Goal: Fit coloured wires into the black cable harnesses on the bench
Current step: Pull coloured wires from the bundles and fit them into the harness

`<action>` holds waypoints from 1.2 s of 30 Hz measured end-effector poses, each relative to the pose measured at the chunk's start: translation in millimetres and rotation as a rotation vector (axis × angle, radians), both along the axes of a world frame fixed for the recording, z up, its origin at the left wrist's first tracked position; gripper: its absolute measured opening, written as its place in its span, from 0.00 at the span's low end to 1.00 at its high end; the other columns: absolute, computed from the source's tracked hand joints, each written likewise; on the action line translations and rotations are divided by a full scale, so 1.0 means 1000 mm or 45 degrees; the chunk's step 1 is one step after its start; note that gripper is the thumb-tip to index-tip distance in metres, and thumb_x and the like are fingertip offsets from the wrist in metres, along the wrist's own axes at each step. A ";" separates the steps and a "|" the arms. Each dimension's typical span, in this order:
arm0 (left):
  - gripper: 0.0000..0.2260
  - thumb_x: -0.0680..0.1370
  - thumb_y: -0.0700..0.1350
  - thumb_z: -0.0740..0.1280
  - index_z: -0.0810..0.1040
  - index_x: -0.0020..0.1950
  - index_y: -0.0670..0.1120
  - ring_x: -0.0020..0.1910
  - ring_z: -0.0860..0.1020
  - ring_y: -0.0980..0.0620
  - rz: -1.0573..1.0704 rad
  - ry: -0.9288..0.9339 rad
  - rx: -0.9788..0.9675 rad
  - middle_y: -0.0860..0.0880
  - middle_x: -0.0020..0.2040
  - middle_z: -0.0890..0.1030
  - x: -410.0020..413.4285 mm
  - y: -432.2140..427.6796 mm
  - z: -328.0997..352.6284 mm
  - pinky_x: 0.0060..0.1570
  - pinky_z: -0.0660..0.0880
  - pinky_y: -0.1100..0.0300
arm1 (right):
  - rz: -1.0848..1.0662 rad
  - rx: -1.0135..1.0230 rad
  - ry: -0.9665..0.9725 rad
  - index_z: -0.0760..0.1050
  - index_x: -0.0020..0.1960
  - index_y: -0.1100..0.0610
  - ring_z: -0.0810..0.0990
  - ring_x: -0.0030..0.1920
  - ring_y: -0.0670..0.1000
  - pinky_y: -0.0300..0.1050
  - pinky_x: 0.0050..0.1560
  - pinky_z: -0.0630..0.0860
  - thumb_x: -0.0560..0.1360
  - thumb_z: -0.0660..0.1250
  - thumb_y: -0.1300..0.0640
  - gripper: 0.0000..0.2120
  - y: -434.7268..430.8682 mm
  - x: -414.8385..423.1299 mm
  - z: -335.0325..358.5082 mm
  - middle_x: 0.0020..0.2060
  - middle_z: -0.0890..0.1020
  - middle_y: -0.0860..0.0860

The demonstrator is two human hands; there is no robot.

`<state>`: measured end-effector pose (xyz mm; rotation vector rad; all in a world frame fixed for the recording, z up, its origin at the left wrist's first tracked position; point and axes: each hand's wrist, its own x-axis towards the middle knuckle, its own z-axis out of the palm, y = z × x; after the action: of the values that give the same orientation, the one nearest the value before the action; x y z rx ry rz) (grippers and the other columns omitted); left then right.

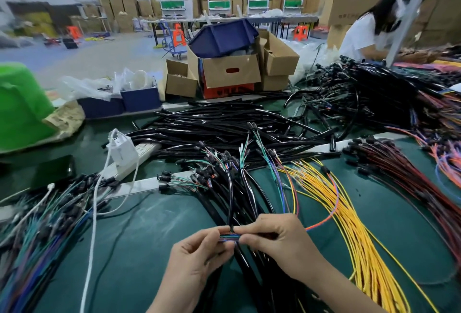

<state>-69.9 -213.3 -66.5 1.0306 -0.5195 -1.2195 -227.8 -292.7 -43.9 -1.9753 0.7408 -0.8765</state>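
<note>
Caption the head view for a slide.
Left hand and right hand pinch a coloured wire bundle over black cable harnesses.

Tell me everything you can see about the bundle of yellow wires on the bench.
The yellow wires are many thin, glossy, plastic-sheathed strands lying loose in a long fanned bundle on the green bench mat, right of the right hand. They run from pale tips near the black cables at mid-bench down to the bottom edge of the view, which cuts them off. An orange wire loops across them. That hand does not hold them.
</note>
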 end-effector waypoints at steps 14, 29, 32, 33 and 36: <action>0.07 0.66 0.39 0.68 0.85 0.37 0.40 0.33 0.83 0.51 0.147 -0.029 0.055 0.37 0.36 0.83 -0.012 0.000 0.004 0.33 0.78 0.66 | -0.012 0.111 0.002 0.85 0.48 0.54 0.78 0.30 0.39 0.28 0.36 0.70 0.70 0.75 0.62 0.08 0.002 -0.006 -0.005 0.31 0.81 0.36; 0.32 0.37 0.46 0.85 0.85 0.38 0.38 0.25 0.78 0.56 -0.027 0.391 0.020 0.43 0.33 0.82 -0.020 0.003 0.002 0.29 0.77 0.65 | 0.132 0.248 -0.037 0.82 0.43 0.49 0.76 0.31 0.47 0.46 0.36 0.73 0.71 0.73 0.61 0.07 0.006 -0.007 0.004 0.31 0.80 0.50; 0.31 0.36 0.43 0.85 0.85 0.37 0.37 0.25 0.79 0.56 -0.101 0.521 0.076 0.43 0.33 0.82 -0.019 0.002 0.002 0.27 0.77 0.64 | 0.177 0.262 -0.042 0.82 0.43 0.49 0.78 0.33 0.43 0.40 0.37 0.74 0.71 0.72 0.62 0.08 0.007 -0.008 0.007 0.33 0.82 0.45; 0.31 0.36 0.42 0.85 0.85 0.37 0.37 0.25 0.79 0.55 -0.118 0.566 0.088 0.42 0.33 0.83 -0.018 0.003 0.002 0.26 0.77 0.64 | 0.193 0.259 -0.051 0.82 0.43 0.49 0.80 0.35 0.42 0.36 0.38 0.74 0.72 0.72 0.63 0.09 0.008 -0.008 0.007 0.35 0.83 0.44; 0.30 0.37 0.40 0.85 0.84 0.37 0.37 0.26 0.80 0.54 -0.139 0.738 0.127 0.40 0.36 0.82 -0.015 0.005 0.003 0.25 0.78 0.63 | 0.187 0.246 -0.076 0.82 0.43 0.53 0.83 0.38 0.47 0.39 0.40 0.76 0.72 0.72 0.63 0.06 0.007 -0.006 0.007 0.39 0.85 0.46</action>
<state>-84.9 -208.1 -63.7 0.6871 -0.0618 -1.5758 -233.9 -285.5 -36.7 -1.7996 0.6134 -0.7442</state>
